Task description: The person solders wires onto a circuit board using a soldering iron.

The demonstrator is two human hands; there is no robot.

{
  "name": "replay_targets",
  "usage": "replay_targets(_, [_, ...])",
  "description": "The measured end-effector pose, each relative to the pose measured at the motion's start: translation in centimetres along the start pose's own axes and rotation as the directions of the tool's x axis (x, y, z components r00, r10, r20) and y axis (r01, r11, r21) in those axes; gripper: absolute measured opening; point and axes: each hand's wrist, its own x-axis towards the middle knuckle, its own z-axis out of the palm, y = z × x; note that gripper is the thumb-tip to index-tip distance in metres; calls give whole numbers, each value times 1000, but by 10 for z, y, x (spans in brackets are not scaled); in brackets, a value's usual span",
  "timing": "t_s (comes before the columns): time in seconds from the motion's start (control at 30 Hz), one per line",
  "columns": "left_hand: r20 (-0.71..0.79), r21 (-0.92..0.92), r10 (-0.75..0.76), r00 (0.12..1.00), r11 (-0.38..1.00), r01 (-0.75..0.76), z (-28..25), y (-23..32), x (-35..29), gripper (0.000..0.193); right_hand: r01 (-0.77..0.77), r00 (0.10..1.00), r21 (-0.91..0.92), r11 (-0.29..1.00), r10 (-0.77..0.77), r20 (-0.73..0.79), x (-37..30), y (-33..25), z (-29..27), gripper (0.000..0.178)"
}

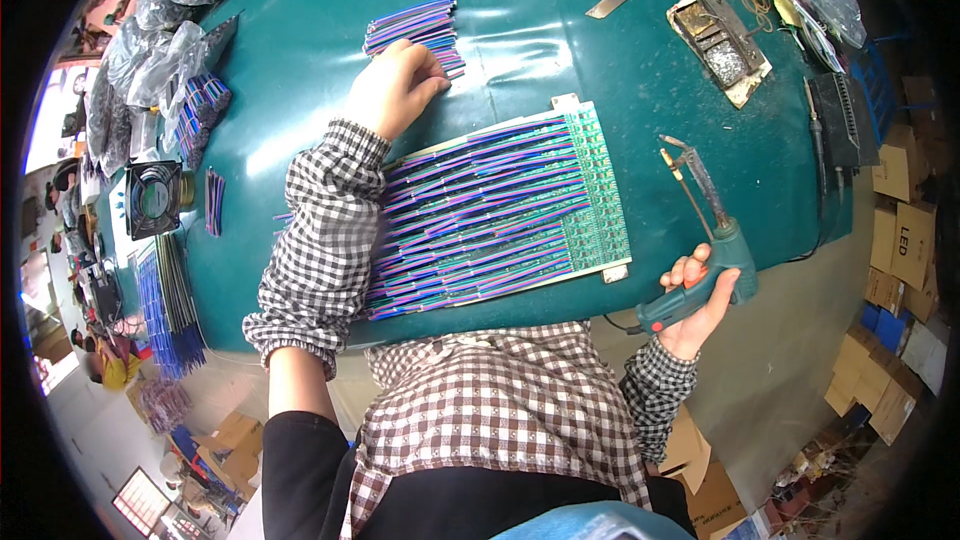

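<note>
My right hand (692,302) grips a green soldering gun (738,265) at the right end of the table; its metal tip and thin side tube point up and away. My left hand (398,90) is at the near edge of a pile of cut blue, purple and green wires (412,25), fingers curled together. Whatever those fingers may hold is hidden. Between my hands lies a panel of green circuit boards (598,180), with rows of coloured wires (480,210) running left from it. My left sleeve covers part of the wires' left ends.
A dirty soldering stand (720,45) sits at the far right, near a flat metal strip (614,0). Plastic bags (165,65), a small black fan (155,200) and more wire bundles (168,305) line the left edge. Cardboard boxes (905,240) stand off the table at right.
</note>
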Motion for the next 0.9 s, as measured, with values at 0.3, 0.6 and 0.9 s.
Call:
replay_targets(0.3, [100,-79,-86,991,992,94,0,7,3,18,-6,1000,-25,1000,6,11,-2,-2,-3,55])
replay_targets(0.6, [-29,74,128,991,989,-126,-2,2,-9,12,-20,1000,15,1000,20,22,1,-3,3,56])
replay_targets(0.9, [-182,-106,179,967,974,-201,-30,121,-73,22,84,993,-77,994,-90,-77,-26,-25,-5,57])
